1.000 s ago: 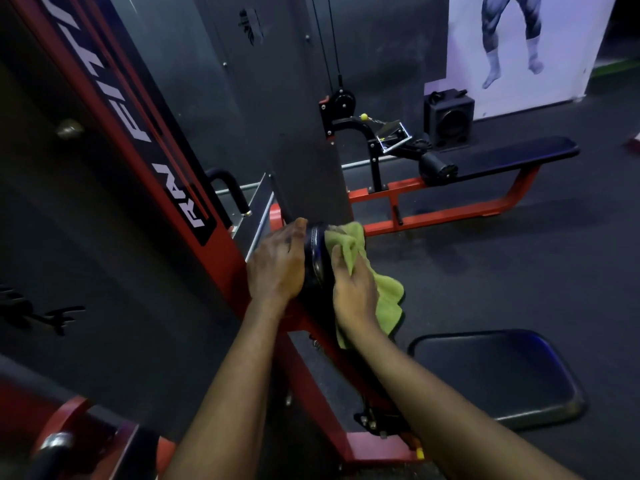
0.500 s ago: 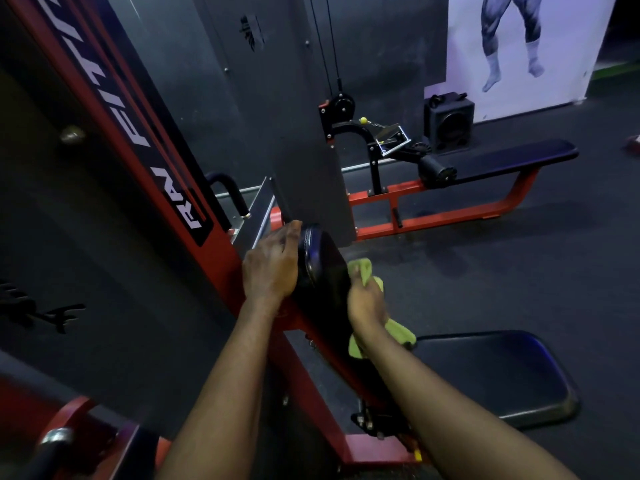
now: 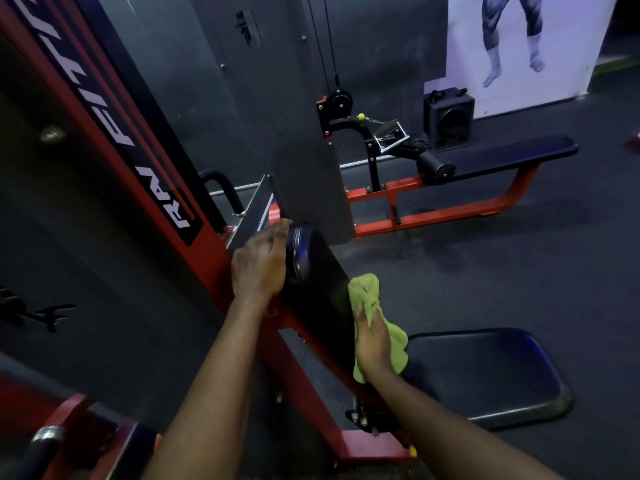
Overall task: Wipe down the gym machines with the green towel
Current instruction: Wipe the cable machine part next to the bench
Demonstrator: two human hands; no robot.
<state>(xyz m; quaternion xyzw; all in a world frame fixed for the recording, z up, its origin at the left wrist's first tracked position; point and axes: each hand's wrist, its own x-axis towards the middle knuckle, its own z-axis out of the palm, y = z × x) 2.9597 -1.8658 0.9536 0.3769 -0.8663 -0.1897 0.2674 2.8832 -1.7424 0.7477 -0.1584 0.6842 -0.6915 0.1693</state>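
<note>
Green towel (image 3: pixel 369 289) slid lower — fingers (image 3: pixel 363 315) of right hand (image 3: pixel 373 337) clutch it, left hand (image 3: pixel 259 268) grips the pad (image 3: pixel 322 282).

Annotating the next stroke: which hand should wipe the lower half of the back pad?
Right. The right hand presses the green towel against the back pad face, midway down. The left hand holds the pad's upper edge and has no cloth.
</note>
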